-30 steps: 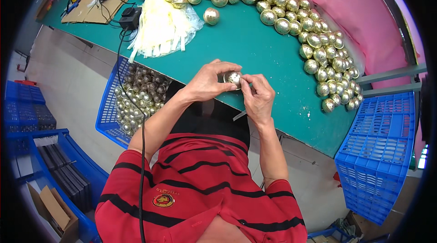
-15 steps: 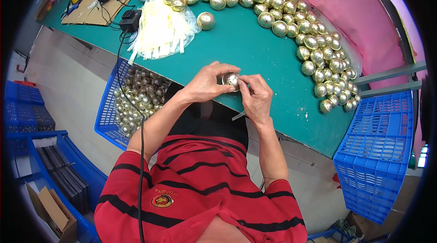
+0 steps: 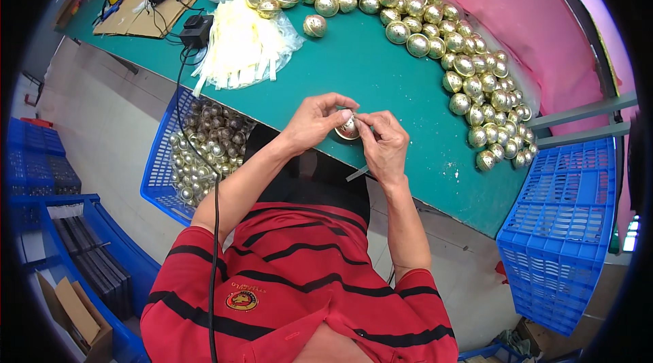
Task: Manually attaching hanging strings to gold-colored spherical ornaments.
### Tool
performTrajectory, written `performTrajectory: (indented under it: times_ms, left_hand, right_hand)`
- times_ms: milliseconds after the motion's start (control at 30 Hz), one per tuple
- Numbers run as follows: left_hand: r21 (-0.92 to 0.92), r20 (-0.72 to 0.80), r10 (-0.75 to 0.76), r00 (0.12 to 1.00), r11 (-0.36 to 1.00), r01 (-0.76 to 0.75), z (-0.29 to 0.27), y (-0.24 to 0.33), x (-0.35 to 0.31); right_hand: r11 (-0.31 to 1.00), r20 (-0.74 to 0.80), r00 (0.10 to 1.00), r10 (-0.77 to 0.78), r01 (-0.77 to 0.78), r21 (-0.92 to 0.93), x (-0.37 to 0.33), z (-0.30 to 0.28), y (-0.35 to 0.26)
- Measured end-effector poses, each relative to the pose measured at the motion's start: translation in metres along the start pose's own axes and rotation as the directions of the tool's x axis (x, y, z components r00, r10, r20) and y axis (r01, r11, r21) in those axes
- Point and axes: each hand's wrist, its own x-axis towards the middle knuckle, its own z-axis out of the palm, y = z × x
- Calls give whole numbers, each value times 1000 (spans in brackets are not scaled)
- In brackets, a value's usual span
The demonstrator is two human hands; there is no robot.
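Over the table's near edge, both my hands work at a small gold metallic ball (image 3: pixel 347 129) with a raised rim. My left hand (image 3: pixel 315 121) is closed on its top and left side, thumb and forefinger bent around it. From the right, my right hand (image 3: pixel 385 144) pinches at the ball's upper right; whatever lies between those fingertips is too small to make out. A narrow pale strip (image 3: pixel 357 173) sticks out below the right hand, its other end hidden. One loose gold ball (image 3: pixel 315 25) lies apart on the green table (image 3: pixel 367 63).
Many gold balls (image 3: pixel 469 63) curve along the back and right. Pale strips (image 3: pixel 245 43) lie on plastic at the left, by a black adapter (image 3: pixel 196 31) with a cable. A blue basket of balls (image 3: pixel 158 171) stands below; another blue crate (image 3: pixel 558 227) is at right.
My left thumb has shifted up onto the top of the held ball, which has tilted and sits slightly lower. The loose ball on the table has rolled a little to the right and back.
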Motion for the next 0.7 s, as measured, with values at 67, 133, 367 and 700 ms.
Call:
performTrajectory:
  times_ms: [67, 133, 367, 700]
  left_hand:
    - [59, 26, -41, 999, 997, 39, -4, -4, 0]
    - [65, 27, -40, 999, 997, 38, -3, -3, -1]
    - [66, -39, -21, 999, 998, 24, -2, -4, -2]
    - [112, -46, 176, 983, 979, -170, 0, -7, -11]
  right_hand:
    - [1000, 3, 1000, 8, -8, 13, 0, 1, -4]
    - [1000, 4, 1000, 16, -16, 25, 1, 0, -7]
    - [1000, -13, 1000, 0, 1, 26, -2, 3, -6]
    - [999, -48, 998, 45, -43, 33, -1, 4, -8]
